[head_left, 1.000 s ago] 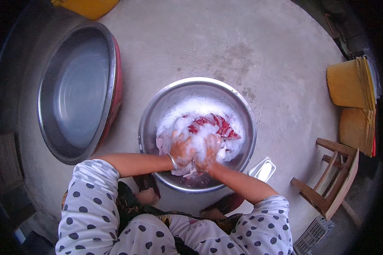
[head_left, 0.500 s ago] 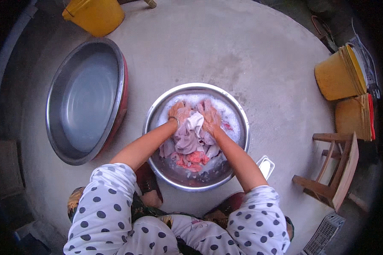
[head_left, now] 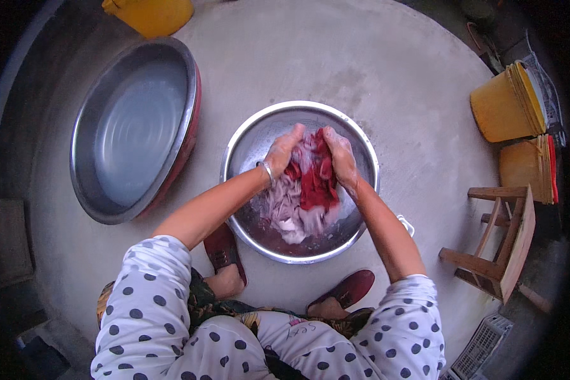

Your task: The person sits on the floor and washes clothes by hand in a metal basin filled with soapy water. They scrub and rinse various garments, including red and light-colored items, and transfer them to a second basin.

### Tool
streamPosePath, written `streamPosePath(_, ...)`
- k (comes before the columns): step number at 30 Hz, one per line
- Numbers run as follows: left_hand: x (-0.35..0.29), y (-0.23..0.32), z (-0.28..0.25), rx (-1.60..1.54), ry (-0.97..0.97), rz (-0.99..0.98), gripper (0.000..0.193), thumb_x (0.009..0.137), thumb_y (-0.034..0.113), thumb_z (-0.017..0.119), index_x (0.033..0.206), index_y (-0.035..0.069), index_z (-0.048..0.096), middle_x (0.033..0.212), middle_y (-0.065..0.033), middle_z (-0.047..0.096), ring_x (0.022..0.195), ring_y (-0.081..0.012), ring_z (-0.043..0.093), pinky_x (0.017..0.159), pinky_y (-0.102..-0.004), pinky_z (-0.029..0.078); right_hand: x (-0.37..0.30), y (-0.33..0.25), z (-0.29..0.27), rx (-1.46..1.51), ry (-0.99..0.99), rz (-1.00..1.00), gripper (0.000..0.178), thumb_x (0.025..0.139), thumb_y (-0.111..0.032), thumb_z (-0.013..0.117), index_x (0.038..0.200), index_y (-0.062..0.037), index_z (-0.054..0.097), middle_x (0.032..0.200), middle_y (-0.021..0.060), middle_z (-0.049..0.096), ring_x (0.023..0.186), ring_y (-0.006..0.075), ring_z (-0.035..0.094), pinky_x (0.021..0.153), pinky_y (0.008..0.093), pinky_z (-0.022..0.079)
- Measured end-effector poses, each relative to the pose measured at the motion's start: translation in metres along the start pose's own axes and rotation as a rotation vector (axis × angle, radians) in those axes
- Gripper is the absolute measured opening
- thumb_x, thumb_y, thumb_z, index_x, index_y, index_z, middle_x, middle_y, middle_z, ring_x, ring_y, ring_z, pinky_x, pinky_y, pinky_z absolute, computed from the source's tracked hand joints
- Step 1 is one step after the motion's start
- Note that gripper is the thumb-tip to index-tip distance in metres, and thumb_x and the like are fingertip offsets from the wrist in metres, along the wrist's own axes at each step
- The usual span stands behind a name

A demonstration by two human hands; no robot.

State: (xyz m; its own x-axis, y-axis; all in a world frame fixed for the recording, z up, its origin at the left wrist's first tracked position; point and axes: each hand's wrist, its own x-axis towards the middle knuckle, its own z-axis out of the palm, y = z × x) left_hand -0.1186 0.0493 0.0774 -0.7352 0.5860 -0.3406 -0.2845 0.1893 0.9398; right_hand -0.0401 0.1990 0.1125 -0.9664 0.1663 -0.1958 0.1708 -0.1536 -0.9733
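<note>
A round stainless steel basin point(head_left: 273, 120) stands on the floor in front of me, with a little foam in it. Inside lies a heap of wet clothes: pale lilac clothes point(head_left: 282, 201) and a dark red garment point(head_left: 318, 183), partly smeared by motion. Over the far side of the heap, my left hand point(head_left: 284, 152), a bracelet at its wrist, closes on the pale lilac clothes. Opposite it, my right hand point(head_left: 341, 157) is closed on the red garment's edge, with suds on its skin. The bunched cloth between my hands partly hides my fingertips.
A large oval metal tub point(head_left: 82, 180) sits to the left. A yellow bucket point(head_left: 155, 16) stands at far left; nested buckets point(head_left: 503, 106) and a tilted wooden stool point(head_left: 510, 244) are on the right. A white dish point(head_left: 406, 223) lies beside the basin. My shoes point(head_left: 225, 253) flank its near side.
My hands have spread apart and lifted the clothes at the far side. The red garment has come up on top, where white and coral cloth showed. Less foam shows in the basin.
</note>
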Motion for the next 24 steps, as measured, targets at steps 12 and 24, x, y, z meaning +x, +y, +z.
streamPosePath(12, -0.099, -0.063, 0.049, 0.527, 0.289, 0.074, 0.042, 0.088, 0.034, 0.038, 0.113, 0.002, 0.049, 0.111, -0.0203, 0.050, 0.105, -0.0364, 0.044, 0.093, -0.0437, 0.031, -0.073, 0.087, 0.049, -0.900, 0.337, -0.611, 0.020, 0.068, -0.019, 0.061, 0.079, -0.0057, 0.051, 0.086, 0.0169, 0.048, 0.080, 0.0357, 0.046, 0.069, 0.0447, 0.033)
streamPosePath(24, 0.011, -0.083, -0.003, 0.970, -0.082, -0.255, 0.046, 0.081, 0.025, 0.042, 0.123, 0.007, 0.044, 0.116, -0.0161, 0.053, 0.102, -0.0352, 0.050, 0.086, -0.0457, 0.040, 0.035, 0.094, 0.028, -0.910, -0.040, 0.304, 0.032, 0.079, -0.036, 0.050, 0.087, -0.0060, 0.058, 0.084, 0.0193, 0.058, 0.082, 0.0382, 0.056, 0.067, 0.0429, 0.044)
